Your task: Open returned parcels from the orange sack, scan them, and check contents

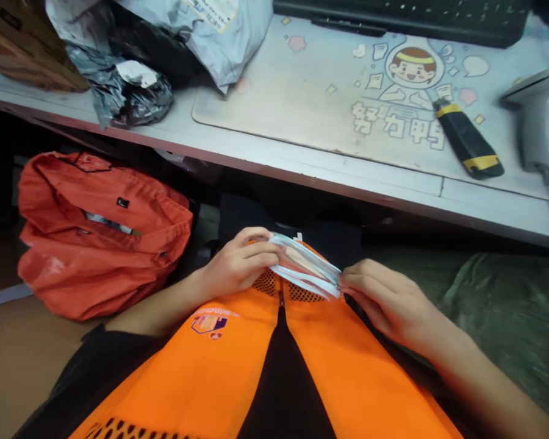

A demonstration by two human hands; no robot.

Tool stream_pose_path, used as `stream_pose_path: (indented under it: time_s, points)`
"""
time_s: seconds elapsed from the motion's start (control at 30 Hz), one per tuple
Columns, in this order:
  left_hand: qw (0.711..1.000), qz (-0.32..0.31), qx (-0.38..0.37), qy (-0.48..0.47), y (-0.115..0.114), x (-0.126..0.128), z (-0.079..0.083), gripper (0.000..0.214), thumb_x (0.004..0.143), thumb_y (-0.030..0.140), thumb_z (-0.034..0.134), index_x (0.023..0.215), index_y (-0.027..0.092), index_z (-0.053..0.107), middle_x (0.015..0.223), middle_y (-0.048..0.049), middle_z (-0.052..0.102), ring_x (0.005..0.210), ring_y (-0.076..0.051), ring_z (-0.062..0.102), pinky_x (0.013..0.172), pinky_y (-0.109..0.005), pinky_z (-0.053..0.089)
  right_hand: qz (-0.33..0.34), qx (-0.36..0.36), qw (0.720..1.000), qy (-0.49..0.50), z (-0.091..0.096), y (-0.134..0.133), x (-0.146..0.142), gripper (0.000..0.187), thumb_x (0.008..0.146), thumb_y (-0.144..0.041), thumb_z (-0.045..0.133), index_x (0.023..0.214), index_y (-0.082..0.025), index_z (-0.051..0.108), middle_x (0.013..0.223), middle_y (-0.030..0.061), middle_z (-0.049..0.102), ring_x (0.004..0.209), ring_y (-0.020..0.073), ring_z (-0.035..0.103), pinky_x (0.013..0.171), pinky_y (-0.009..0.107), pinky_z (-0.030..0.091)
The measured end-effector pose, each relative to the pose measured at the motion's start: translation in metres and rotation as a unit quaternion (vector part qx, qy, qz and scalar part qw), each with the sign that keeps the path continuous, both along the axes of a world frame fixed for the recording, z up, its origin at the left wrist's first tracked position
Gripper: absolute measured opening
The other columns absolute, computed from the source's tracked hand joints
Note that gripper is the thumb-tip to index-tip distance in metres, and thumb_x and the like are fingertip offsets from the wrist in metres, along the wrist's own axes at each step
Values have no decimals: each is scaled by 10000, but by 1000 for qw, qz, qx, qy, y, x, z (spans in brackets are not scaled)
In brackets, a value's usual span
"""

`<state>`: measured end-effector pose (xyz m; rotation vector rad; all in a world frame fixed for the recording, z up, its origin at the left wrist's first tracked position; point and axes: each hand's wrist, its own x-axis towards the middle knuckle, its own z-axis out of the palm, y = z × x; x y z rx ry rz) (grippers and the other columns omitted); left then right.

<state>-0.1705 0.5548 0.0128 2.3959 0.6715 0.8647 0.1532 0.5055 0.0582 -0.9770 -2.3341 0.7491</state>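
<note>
In front of the orange vest, low over my lap, I hold a thin, flat, white and pale-blue thing, its edges slightly parted. It looks like a thin plastic bag or folded sheet; the kind is unclear. My left hand pinches its left end between thumb and fingers. At the opposite end, the fingertips of my right hand are closed on its edge. A pinkish-beige strip shows between the parted layers. The orange vest I wear, with mesh panels and a front zip, lies just beneath it.
A white desk edge runs across ahead of my hands. On it are a printed mat, a yellow-black utility knife, a black keyboard, plastic mailer bags and a grey-white device. An open red-orange bag stands at left.
</note>
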Motion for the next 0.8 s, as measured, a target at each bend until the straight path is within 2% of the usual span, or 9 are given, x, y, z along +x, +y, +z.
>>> stream_pose_path:
  time_s: [0.1,0.2,0.37,0.5,0.57,0.63,0.7,0.73,0.8]
  points:
    - [994,-73,-83,23,-2,-1,-6,310,934,78,610,1194,226,694,1076,-80,778,1278,-256,560,1184,-514,449,0,-6,1000,1,-14,-6,-2,191,980,-59,523,1076,-191,621,933,75,695,828,177,639,700,283,527]
    - [981,-122,-143,48,3,7,-9,317,921,92,624,1203,214,703,1067,-104,739,1312,-278,540,1235,-564,376,17,11,1000,-7,-19,-4,-8,171,995,-84,511,1078,-184,622,940,81,691,820,178,618,691,288,524]
    - [964,-183,-167,98,21,30,1,350,906,84,590,1221,194,695,1166,-139,667,1349,-296,510,1105,-440,514,65,57,995,-49,-18,13,-21,117,1028,-183,530,1026,-175,647,973,100,675,853,187,610,713,300,549]
    - [971,-146,-170,82,30,33,2,200,935,165,629,1114,189,716,1107,-129,664,1265,-292,568,1043,-430,544,26,74,997,-16,-24,15,-21,120,1015,-158,532,1052,-167,646,1069,132,699,942,197,672,760,306,596]
    - [976,-125,-177,20,26,30,-6,189,930,228,694,1117,203,715,1090,-114,665,1207,-269,608,1013,-412,561,-15,101,994,27,-32,9,-19,144,994,-117,539,1080,-158,646,1080,146,718,983,209,706,784,314,616]
    - [974,-69,-196,-91,18,27,-21,351,866,314,807,1191,242,697,1156,-102,648,1182,-254,628,993,-406,574,-52,127,988,68,-42,0,-19,175,965,-90,561,1095,-161,653,1083,152,743,1014,227,736,805,335,637]
    - [946,6,-260,-191,8,25,-36,658,746,429,914,1326,298,632,1310,-108,598,1248,-273,609,994,-418,577,-94,139,981,97,-51,-9,-22,205,940,-78,577,1095,-181,662,1061,136,767,1003,239,760,804,357,657]
    - [925,30,-316,-211,3,25,-43,791,701,490,934,1389,315,588,1380,-118,569,1285,-291,596,994,-423,576,-113,141,978,108,-55,-13,-24,220,930,-72,581,1093,-195,664,1042,122,775,990,240,769,796,363,665]
    - [878,34,-441,-182,-5,25,-52,904,680,590,917,1448,295,542,1423,-140,572,1291,-313,604,990,-418,568,-143,145,971,122,-60,-18,-27,245,911,-55,592,1091,-205,664,998,105,782,963,242,780,784,366,673]
